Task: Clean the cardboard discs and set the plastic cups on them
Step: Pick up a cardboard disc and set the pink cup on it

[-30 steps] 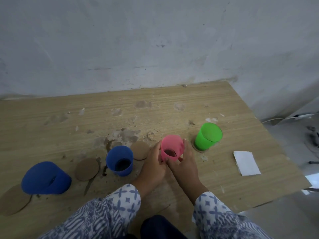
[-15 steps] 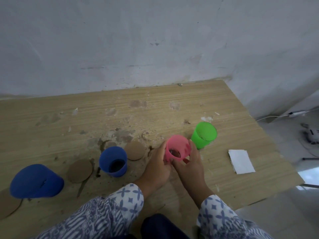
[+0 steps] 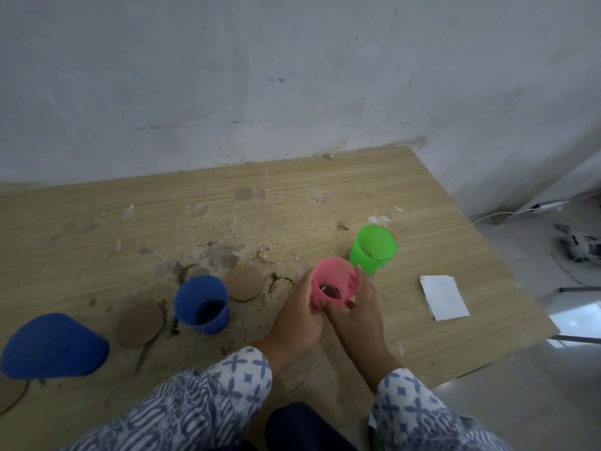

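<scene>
My left hand (image 3: 297, 315) and my right hand (image 3: 357, 315) both hold a pink cup (image 3: 333, 283) from its two sides, near the table's front middle. Dark liquid shows in its bottom. A green cup (image 3: 372, 249) stands just behind and to the right. A small blue cup (image 3: 201, 304) stands upright to the left, with one brown cardboard disc (image 3: 243, 283) to its right and another disc (image 3: 140, 324) to its left. A larger blue cup (image 3: 52, 346) sits at the far left beside a third disc (image 3: 9, 393) at the frame edge.
A folded white paper (image 3: 444, 301) lies on the wooden table (image 3: 292, 206) at the right, close to the edge. Brown stains and crumbs spread around the discs. A grey wall (image 3: 260, 76) rises behind. Cables lie on the floor (image 3: 579, 255) to the right.
The view has shifted so everything sits lower and to the left in frame. Both hands stay on the pink cup, which now appears slightly lifted and tilted toward me.
</scene>
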Tool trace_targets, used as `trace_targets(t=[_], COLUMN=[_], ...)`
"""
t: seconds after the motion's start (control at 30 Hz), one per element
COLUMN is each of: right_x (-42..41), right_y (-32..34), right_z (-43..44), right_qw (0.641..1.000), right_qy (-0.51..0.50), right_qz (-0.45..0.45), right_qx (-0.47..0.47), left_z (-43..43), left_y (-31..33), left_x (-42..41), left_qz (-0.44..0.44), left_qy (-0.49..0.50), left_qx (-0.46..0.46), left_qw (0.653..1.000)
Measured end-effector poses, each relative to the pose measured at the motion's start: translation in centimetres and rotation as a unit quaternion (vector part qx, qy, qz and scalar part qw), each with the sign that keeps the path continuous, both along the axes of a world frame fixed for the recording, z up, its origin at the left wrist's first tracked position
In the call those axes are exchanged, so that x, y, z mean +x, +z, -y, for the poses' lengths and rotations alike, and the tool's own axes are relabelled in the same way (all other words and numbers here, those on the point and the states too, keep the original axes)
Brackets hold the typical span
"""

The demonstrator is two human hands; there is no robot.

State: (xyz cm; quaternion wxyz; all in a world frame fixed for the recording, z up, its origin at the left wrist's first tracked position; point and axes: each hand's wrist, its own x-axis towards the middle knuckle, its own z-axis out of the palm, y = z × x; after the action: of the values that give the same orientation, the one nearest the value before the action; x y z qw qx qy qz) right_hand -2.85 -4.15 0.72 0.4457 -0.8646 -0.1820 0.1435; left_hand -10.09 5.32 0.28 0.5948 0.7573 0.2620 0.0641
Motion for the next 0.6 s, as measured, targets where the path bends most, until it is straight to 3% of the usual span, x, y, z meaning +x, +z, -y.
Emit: trace_targets(t=[0.37, 0.6], right_x=[-1.2, -4.6], right_y=[-1.4, -3.4], right_z=[1.2, 2.0], right_qw=[1.000, 0.997], right_qy=[-0.019, -0.009], right_qz=[-0.024, -0.067], right_qx=[-0.004, -0.036], left_z=[0.1, -0.5], left_y=[0.7, -0.2], left_x=[-2.0, -4.7], left_qz=[-0.022, -0.062], left_qy=[-0.018, -0.008], left_qx=[0.002, 0.056], left_qw=[1.000, 0.996])
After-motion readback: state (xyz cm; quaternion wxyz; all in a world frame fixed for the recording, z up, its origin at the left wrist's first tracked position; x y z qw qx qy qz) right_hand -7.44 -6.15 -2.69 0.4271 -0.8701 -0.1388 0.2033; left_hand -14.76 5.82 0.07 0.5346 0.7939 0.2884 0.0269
